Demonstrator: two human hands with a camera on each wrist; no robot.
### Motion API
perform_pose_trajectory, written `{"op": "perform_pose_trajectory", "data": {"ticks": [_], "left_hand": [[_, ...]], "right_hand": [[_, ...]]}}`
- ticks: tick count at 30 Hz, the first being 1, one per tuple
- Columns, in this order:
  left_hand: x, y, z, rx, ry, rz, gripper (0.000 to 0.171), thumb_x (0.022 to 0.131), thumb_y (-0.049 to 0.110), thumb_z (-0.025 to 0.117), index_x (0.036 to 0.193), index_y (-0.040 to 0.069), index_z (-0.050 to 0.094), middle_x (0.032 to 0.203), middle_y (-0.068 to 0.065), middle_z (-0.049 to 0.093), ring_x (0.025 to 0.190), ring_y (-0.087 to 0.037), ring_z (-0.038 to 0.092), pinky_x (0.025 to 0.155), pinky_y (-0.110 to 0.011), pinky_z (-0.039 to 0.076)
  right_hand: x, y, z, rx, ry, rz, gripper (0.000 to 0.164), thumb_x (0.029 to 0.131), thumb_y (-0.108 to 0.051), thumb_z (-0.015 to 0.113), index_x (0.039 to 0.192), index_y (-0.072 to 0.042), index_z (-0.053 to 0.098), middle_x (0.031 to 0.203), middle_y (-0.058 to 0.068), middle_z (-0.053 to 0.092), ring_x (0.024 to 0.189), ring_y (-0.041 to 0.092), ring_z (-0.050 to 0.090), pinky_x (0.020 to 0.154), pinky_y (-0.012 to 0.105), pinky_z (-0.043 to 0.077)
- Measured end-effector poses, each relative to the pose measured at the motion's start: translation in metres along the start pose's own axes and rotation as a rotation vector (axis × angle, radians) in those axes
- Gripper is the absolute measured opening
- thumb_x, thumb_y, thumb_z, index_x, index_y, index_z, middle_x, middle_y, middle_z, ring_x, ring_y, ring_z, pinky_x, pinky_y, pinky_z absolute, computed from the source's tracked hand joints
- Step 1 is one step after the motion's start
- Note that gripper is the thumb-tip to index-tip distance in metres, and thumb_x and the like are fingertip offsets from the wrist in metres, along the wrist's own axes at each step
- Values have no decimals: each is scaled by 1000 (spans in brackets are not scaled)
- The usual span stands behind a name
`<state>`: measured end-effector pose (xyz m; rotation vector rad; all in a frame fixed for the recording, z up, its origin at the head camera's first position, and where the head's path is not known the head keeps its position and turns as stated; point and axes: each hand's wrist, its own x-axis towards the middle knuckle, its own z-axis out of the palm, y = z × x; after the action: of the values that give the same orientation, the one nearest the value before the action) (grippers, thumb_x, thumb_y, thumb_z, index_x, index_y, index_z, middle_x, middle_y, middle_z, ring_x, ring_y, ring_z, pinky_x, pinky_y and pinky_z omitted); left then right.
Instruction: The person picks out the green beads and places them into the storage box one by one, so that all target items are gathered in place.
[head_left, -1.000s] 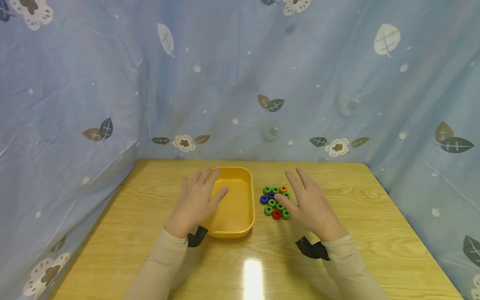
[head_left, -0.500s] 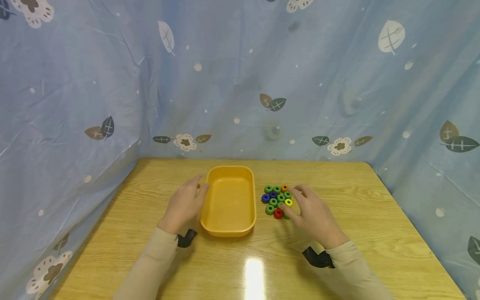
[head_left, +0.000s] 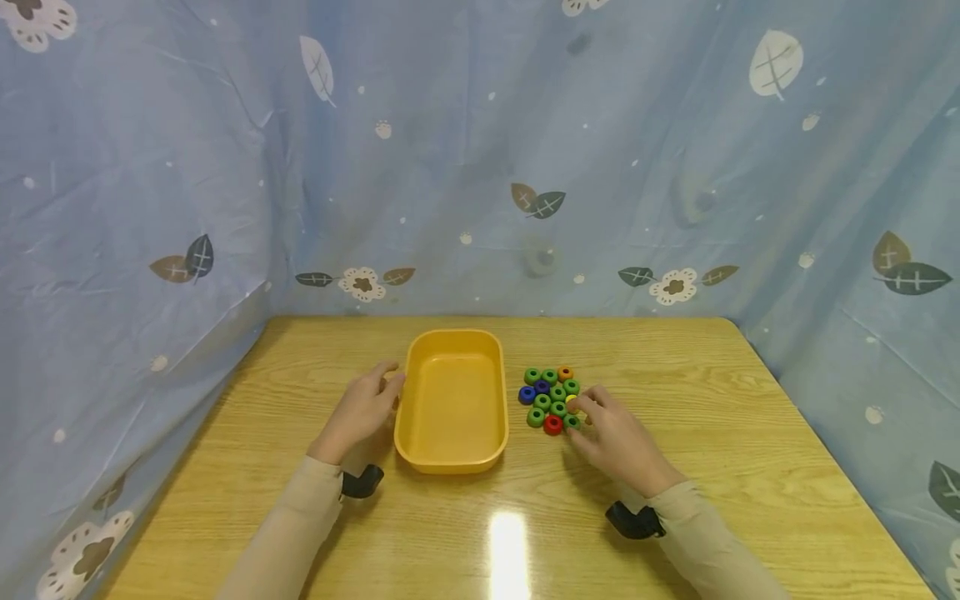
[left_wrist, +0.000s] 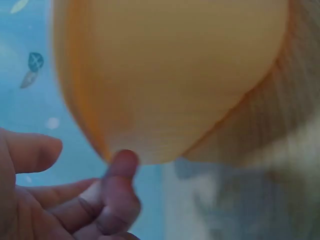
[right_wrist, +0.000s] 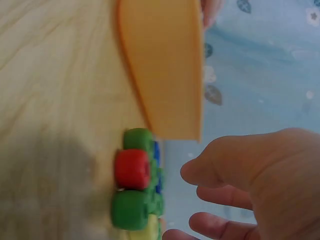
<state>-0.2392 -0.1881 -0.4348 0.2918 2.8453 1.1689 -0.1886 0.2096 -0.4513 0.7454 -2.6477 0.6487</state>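
Observation:
A yellow-orange plastic tray [head_left: 452, 464] stands on the table left of centre. Against its left side is my left hand [head_left: 362, 415], fingers loosely bent; in the left wrist view a fingertip meets or overlaps the tray's edge, without a clear grip. To the tray's right lies a cluster of chunky ring-shaped beads, mostly green, with a red bead [head_left: 553, 425], a blue bead [head_left: 527, 395] and an orange bead [head_left: 566, 372]. At the cluster's right edge hovers my right hand [head_left: 621, 440], thumb and fingers apart, partly hiding a yellow bead [head_left: 572, 403]. Nothing shows between its fingers in the right wrist view.
The wooden table [head_left: 750, 433] extends on both sides and in front of the tray. A blue patterned curtain [head_left: 450, 167] hangs behind it and along both sides. Black straps or mounts [head_left: 634, 521] sit under the wrists. Light glares off the front of the tabletop.
My left hand has drawn back left from over the tray to its left side. My right hand has come down by the beads, its fingers less spread. Tray and beads keep their places.

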Motion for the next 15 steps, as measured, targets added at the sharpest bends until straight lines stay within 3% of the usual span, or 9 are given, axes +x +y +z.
{"op": "perform_pose_trajectory", "data": {"ticks": [4, 8, 15], "left_hand": [[4, -11, 6, -72, 23, 5, 50, 114, 32, 43, 152, -1, 47, 122, -22, 71, 101, -30, 73, 87, -47, 59], [7, -19, 14, -203, 14, 8, 47, 114, 29, 45, 151, 0, 49, 128, -25, 70, 111, -35, 72, 86, -44, 60], [9, -26, 19, -328, -10, 12, 51, 113, 29, 49, 154, -1, 44, 130, -27, 68, 108, -35, 74, 82, -38, 62]], "right_hand": [[0, 5, 6, 10, -23, 25, 27, 85, -5, 82, 110, -5, 71, 108, 9, 61, 86, 22, 67, 66, 28, 55], [-1, 10, 11, 12, -41, 45, 27, 85, -5, 83, 109, -5, 71, 107, 9, 61, 83, 18, 64, 64, 26, 53], [-3, 16, 17, 3, -57, 58, 26, 85, -6, 84, 108, -9, 72, 105, 6, 60, 78, 12, 57, 62, 25, 48]]}}
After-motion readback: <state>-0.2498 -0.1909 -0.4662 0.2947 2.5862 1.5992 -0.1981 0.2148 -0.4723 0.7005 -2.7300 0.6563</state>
